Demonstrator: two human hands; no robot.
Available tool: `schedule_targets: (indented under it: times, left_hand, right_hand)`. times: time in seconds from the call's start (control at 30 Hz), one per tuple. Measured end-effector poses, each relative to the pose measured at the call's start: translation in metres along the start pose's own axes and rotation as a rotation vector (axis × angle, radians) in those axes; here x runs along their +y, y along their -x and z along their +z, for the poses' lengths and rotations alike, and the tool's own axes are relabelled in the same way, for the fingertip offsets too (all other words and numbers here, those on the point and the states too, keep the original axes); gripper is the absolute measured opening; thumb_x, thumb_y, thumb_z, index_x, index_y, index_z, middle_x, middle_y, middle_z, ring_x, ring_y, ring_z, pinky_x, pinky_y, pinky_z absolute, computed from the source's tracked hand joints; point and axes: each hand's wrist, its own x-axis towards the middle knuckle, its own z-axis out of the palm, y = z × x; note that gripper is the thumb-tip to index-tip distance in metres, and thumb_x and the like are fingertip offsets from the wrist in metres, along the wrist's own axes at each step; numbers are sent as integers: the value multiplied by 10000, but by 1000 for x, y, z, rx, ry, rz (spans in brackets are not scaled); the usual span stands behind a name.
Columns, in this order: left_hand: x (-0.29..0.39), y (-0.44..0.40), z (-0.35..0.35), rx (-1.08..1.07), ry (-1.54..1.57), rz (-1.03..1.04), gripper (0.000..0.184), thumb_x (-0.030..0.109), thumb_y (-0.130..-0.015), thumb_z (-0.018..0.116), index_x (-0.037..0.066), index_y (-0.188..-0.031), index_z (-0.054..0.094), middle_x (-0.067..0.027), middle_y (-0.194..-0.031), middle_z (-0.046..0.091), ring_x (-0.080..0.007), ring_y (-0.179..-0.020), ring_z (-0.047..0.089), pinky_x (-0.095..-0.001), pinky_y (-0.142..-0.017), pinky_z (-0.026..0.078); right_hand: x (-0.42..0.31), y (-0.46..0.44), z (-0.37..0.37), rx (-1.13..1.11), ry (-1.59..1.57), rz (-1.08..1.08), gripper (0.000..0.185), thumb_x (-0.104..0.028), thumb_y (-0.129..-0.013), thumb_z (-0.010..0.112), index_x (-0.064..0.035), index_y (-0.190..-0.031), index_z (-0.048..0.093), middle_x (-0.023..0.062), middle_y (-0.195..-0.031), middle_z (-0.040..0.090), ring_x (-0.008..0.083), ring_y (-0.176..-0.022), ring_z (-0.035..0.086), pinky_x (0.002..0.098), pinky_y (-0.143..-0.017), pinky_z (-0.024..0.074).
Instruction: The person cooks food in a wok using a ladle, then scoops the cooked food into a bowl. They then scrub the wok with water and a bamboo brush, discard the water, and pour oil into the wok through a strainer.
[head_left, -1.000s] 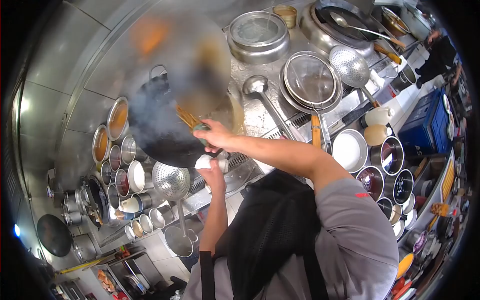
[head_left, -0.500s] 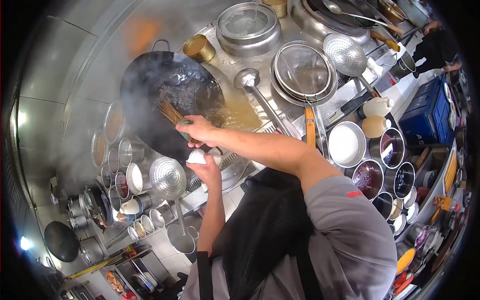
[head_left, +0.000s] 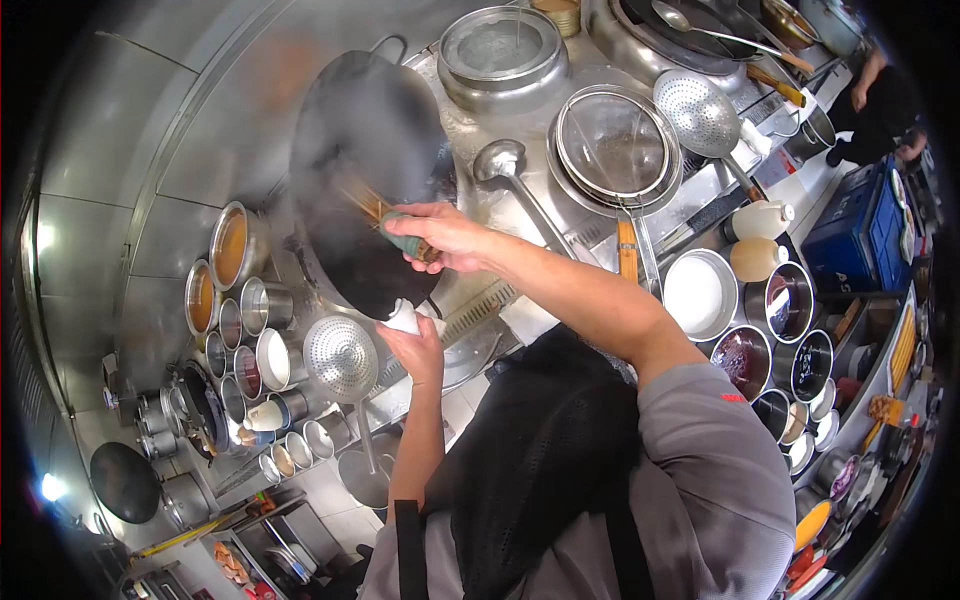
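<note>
A large black wok stands tipped steeply on its side over the stove, with steam across its inside. My left hand is closed on a folded white cloth at the wok's near rim; any handle under the cloth is hidden. In my right hand is a bamboo wok brush with a green-wrapped handle. Its bristles point into the wok, blurred by steam, and I cannot tell whether they touch the metal. A steel ladle lies on the stovetop to the right of the wok.
Round mesh strainers rest right of the ladle, and a steel pot of water sits behind. A perforated skimmer and several seasoning containers stand on the left. Another person is at the far right.
The wok has tipped up more steeply and shifted right. Water seen in and beside it earlier has mostly gone from view. My right hand and the brush have moved right.
</note>
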Motion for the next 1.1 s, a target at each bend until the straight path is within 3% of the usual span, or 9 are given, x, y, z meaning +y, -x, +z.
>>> schedule_targets:
  times: [0.2, 0.23, 0.3, 0.37, 0.47, 0.7, 0.83, 0.97, 1.1]
  left_hand:
    - [-20, -6, 1, 19, -1, 83, 595, 67, -854, 637, -144, -1352, 388, -337, -1196, 491, -494, -1118, 522, -523, -1020, 397]
    - [-23, -6, 1, 27, 2, 72, 593, 80, -860, 635, -144, -1351, 389, -335, -1200, 493, -490, -1118, 523, -521, -1021, 397]
    - [-30, -11, 0, 48, 5, 52, 590, 105, -871, 632, -143, -1349, 390, -333, -1207, 497, -483, -1120, 526, -518, -1023, 398]
    - [-40, -15, -2, 55, 90, -49, 574, 121, -873, 628, -135, -1333, 401, -315, -1201, 512, -456, -1114, 537, -505, -1022, 404]
    - [-49, -19, -6, 21, 272, -307, 599, 86, -868, 635, -119, -1363, 367, -276, -1196, 527, -385, -1104, 557, -464, -1009, 425]
    - [-109, -16, 7, 22, 575, -566, 436, 113, -851, 643, -51, -1221, 480, -165, -1136, 590, -283, -1014, 601, -392, -942, 479]
    - [-152, -17, 10, -197, 965, -892, 272, 73, -862, 635, 19, -1113, 546, -88, -1003, 615, -180, -872, 617, -337, -750, 512]
    - [-123, -26, 2, -166, 1089, -976, 216, 91, -877, 645, 69, -1079, 573, -38, -950, 612, -161, -851, 629, -347, -688, 526]
    - [-115, -39, -12, -239, 1220, -1264, 206, 163, -936, 680, 112, -1116, 593, -19, -968, 640, -161, -894, 644, -335, -764, 523]
  right_hand:
    - [14, 8, 15, 64, 243, -104, 824, -300, -931, 748, -32, -1581, 318, 124, -977, 697, 105, -498, 583, 232, -409, 406]
    - [24, 10, 12, 16, 540, -102, 839, -318, -927, 740, -19, -1581, 307, 175, -1089, 712, 176, -635, 681, 303, -547, 532]
    - [110, -11, -23, 27, 1018, -871, 843, -332, -924, 719, -52, -1595, 293, 256, -1166, 690, 299, -883, 733, 407, -796, 580]
    - [101, 38, -40, -121, 1317, -238, 827, -322, -909, 685, -134, -1606, 282, 356, -1173, 654, 466, -1069, 676, 462, -1002, 519]
    - [76, 14, -108, 169, 1712, 44, 774, -285, -935, 649, -244, -1589, 238, 282, -1071, 650, 434, -940, 700, 559, -773, 574]
    - [-62, -28, -60, 689, 1597, -568, 745, -332, -938, 660, -253, -1578, 287, 264, -1153, 627, 488, -972, 658, 547, -825, 556]
    - [-32, 37, -27, 746, 1433, -739, 854, -277, -901, 700, -219, -1607, 224, 267, -1167, 605, 492, -958, 649, 543, -801, 556]
    - [90, 109, -49, 763, 1465, -152, 979, -247, -852, 735, -109, -1614, 135, 313, -1287, 548, 490, -974, 652, 549, -814, 557]
    - [163, 134, -124, 620, 1656, -91, 987, -247, -811, 745, -141, -1605, 168, 327, -1309, 551, 504, -986, 651, 584, -864, 530]
